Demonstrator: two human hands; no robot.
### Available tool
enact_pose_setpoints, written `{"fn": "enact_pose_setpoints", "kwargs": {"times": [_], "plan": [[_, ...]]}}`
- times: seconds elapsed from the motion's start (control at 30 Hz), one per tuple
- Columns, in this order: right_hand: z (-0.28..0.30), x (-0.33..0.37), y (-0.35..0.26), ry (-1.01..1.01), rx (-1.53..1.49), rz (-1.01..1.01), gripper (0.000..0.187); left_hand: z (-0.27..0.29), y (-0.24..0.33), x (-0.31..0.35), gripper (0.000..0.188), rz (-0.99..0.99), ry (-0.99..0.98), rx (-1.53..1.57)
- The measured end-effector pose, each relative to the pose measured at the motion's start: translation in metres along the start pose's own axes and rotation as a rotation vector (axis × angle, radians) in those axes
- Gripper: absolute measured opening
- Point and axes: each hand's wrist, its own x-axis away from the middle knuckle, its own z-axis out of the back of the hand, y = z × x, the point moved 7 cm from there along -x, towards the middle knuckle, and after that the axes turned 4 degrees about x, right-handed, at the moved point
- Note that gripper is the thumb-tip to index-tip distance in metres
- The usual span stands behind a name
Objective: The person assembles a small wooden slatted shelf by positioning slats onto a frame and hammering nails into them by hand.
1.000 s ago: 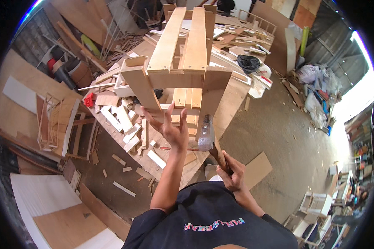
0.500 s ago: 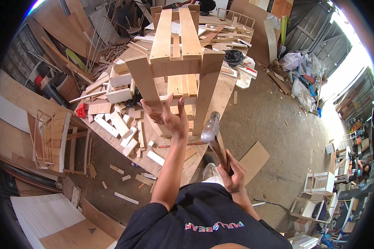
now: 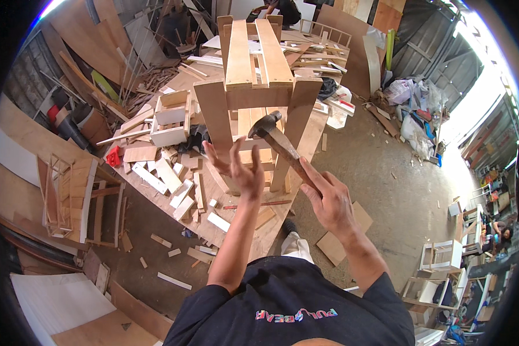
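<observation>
A hammer (image 3: 283,145) with a wooden handle is gripped in my right hand (image 3: 331,200); its dark metal head is in front of the lower part of a wooden frame (image 3: 259,97). That frame, made of pale boards with upright legs and two long slats on top, stands on a plywood worktable (image 3: 259,233). My left hand (image 3: 240,172) is raised with fingers spread, close to the frame's near left leg. The hammer head partly hides the frame's lower slats. Whether my left fingertips touch the wood, I cannot tell.
Wood offcuts (image 3: 181,190) litter the table's left side beside a small open wooden box (image 3: 171,118). A red pencil-like stick (image 3: 258,205) lies near the front edge. Plastic bags (image 3: 416,104) are heaped at right. Another person (image 3: 282,10) is at the far end.
The hammer has swung up and leftward, its head now before the frame's lower slats. My left hand has shifted slightly down and right. The frame appears farther right in view.
</observation>
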Motion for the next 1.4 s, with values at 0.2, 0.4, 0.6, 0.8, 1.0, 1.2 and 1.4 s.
{"fn": "enact_pose_setpoints", "kwargs": {"times": [0.2, 0.4, 0.6, 0.8, 1.0, 1.2, 1.4], "plan": [[0.020, -0.025, -0.002, -0.079, 0.084, -0.019, 0.063, 0.020, -0.102, -0.045, 0.036, 0.418, 0.021, 0.691], [0.015, -0.041, -0.023, -0.208, 0.148, -0.052, 0.059, -0.066, -0.150, -0.095, 0.046, 0.861, -1.041, 0.727], [0.008, -0.045, -0.016, -0.243, 0.151, -0.092, 0.057, -0.120, -0.139, -0.083, 0.050, 0.962, -1.270, 0.992], [0.006, -0.044, -0.010, -0.235, 0.191, -0.110, 0.057, -0.135, -0.131, -0.074, 0.050, 0.991, -1.308, 0.930], [0.016, -0.054, -0.023, -0.165, 0.152, -0.039, 0.058, -0.134, -0.129, -0.083, 0.049, 0.985, -1.307, 0.880], [0.009, -0.052, -0.015, -0.210, 0.197, -0.037, 0.058, -0.140, -0.124, -0.084, 0.049, 0.964, -1.326, 0.847], [0.008, -0.050, -0.013, -0.207, 0.207, -0.033, 0.058, -0.142, -0.119, -0.087, 0.048, 0.947, -1.319, 0.818]]}}
